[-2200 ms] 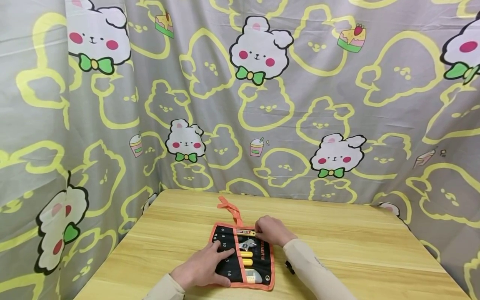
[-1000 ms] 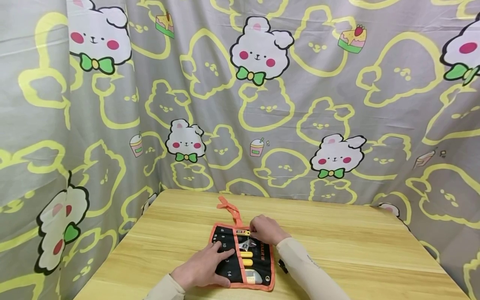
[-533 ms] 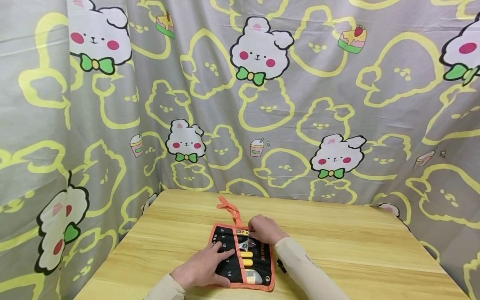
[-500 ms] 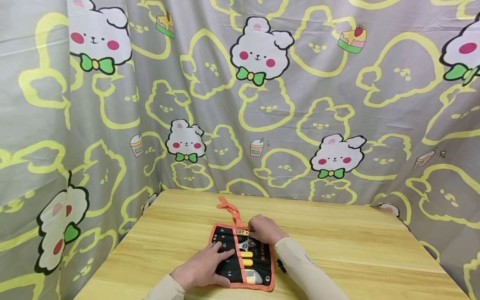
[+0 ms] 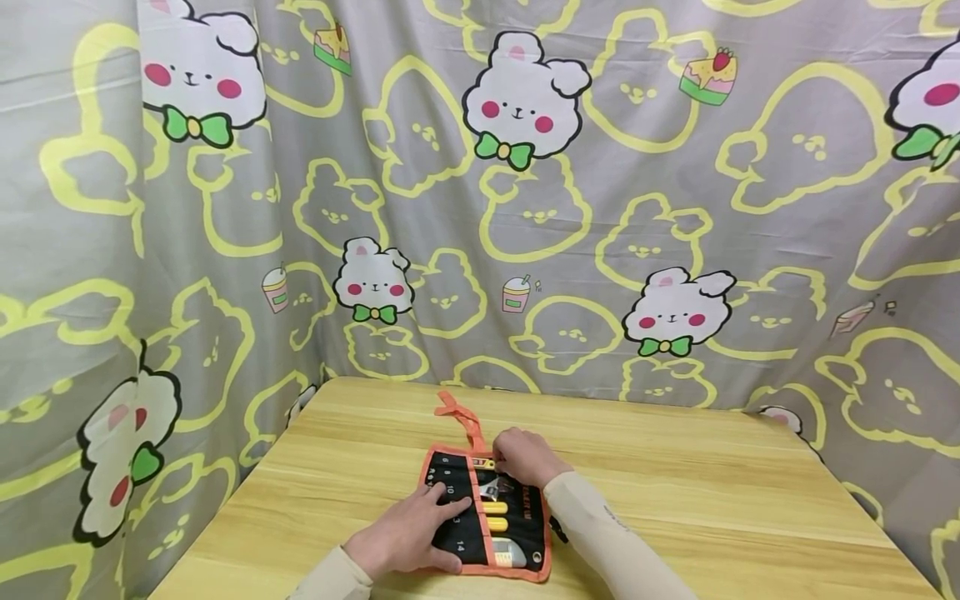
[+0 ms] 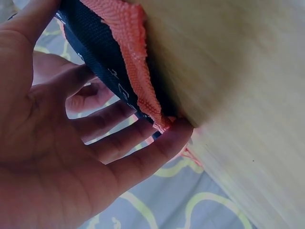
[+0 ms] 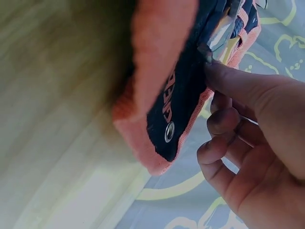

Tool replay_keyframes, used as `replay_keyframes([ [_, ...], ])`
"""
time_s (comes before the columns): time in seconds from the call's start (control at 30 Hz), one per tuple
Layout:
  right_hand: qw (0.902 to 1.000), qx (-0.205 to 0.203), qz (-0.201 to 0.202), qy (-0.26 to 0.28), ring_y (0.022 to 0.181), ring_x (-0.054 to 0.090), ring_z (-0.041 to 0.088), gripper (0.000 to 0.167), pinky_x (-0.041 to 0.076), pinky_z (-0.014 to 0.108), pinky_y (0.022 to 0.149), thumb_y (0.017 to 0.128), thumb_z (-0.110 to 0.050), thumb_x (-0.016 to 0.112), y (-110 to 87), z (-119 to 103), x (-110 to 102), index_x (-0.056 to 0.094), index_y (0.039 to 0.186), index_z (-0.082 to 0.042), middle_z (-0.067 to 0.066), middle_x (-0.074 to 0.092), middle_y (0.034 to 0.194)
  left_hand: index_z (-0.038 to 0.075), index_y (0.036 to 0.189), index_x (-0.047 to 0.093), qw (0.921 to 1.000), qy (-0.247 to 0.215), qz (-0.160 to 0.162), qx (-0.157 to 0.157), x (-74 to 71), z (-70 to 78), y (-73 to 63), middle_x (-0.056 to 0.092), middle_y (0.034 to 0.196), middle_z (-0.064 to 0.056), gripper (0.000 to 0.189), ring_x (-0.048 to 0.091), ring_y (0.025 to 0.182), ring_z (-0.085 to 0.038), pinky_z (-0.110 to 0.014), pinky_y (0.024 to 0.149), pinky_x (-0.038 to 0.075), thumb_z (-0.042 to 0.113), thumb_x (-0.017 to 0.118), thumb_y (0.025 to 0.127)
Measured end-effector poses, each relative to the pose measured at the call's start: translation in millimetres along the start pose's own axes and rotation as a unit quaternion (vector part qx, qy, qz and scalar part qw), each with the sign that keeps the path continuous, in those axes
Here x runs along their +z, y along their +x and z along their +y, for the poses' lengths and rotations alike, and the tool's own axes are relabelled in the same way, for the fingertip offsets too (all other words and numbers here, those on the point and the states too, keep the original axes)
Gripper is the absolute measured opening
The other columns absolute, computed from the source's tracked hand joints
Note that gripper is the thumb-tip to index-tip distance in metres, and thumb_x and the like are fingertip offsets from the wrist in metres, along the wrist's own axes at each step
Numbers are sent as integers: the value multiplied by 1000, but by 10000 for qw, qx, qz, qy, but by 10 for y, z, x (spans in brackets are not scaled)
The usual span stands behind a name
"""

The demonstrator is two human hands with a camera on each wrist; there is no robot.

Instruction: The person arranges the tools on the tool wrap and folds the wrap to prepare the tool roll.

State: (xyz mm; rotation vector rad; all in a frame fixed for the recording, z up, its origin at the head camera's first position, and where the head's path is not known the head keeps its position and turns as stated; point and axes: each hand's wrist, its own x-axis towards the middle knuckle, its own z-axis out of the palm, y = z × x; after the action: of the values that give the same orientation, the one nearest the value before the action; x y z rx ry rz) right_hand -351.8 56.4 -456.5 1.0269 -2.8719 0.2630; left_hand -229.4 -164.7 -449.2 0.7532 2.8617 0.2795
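Observation:
A black tool pouch (image 5: 457, 523) with orange trim lies unrolled on the table. My left hand (image 5: 408, 529) rests spread over its left half; in the left wrist view, fingers of the left hand (image 6: 71, 143) touch the orange edge. My right hand (image 5: 525, 457) is at the upper pocket, thumb and curled fingers pinching the outer end of a flat yellow tool (image 5: 483, 463) with a printed label. Below it sit an adjustable wrench (image 5: 492, 489), two yellow handles (image 5: 495, 515) and a grey-and-yellow tool (image 5: 507, 552). In the right wrist view, the right hand's (image 7: 257, 129) thumb tip overlaps the metal and yellow ends.
The wooden table (image 5: 675, 483) extends on both sides of the pouch. Orange tie straps (image 5: 461, 417) trail from the pouch's far edge. A grey patterned curtain (image 5: 450, 208) hangs behind and at the left. One metal eyelet (image 5: 536, 557) marks the pouch's near right corner.
My right hand has slid left along the upper pocket, and less of the flat yellow tool sticks out of it. My left hand has stayed in place.

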Motion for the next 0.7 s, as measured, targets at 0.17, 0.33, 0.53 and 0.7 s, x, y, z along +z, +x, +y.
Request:
replay_keyframes([
  [0.17, 10000, 56, -51, 59, 62, 51, 7, 12, 46, 26, 59, 91, -16, 79, -72, 10, -12, 72, 81, -16, -8, 62, 75, 31, 151, 52, 10000, 34, -11, 73, 7, 5, 17, 52, 145, -16, 80, 54, 130, -37, -52, 100, 51, 66, 74, 82],
  [0.33, 9999, 56, -64, 133, 75, 63, 10, 8, 55, 32, 68, 94, -15, 75, -231, 15, -55, 75, 101, -11, -1, 72, 90, 32, 152, 51, 9999, 22, -40, 93, 11, 5, 30, 51, 146, -16, 81, 53, 132, -37, -52, 102, 51, 67, 73, 82],
  [0.53, 9993, -248, 255, 79, 81, 67, 11, 11, 57, 33, 73, 96, -15, 72, -501, 29, -123, 74, 106, -11, 1, 73, 96, 32, 152, 51, 9999, 70, -21, 70, 4, 7, 35, 53, 145, -15, 81, 54, 130, -36, -57, 99, 50, 68, 72, 82],
  [0.7, 9986, -493, 178, 40, 69, 55, 1, 6, 51, 25, 62, 97, -21, 71, -751, -6, -162, 70, 100, -16, -6, 67, 88, 34, 152, 51, 9999, 126, -62, 25, 4, 14, 48, 53, 145, -14, 81, 54, 130, -36, -58, 100, 49, 69, 72, 81],
])
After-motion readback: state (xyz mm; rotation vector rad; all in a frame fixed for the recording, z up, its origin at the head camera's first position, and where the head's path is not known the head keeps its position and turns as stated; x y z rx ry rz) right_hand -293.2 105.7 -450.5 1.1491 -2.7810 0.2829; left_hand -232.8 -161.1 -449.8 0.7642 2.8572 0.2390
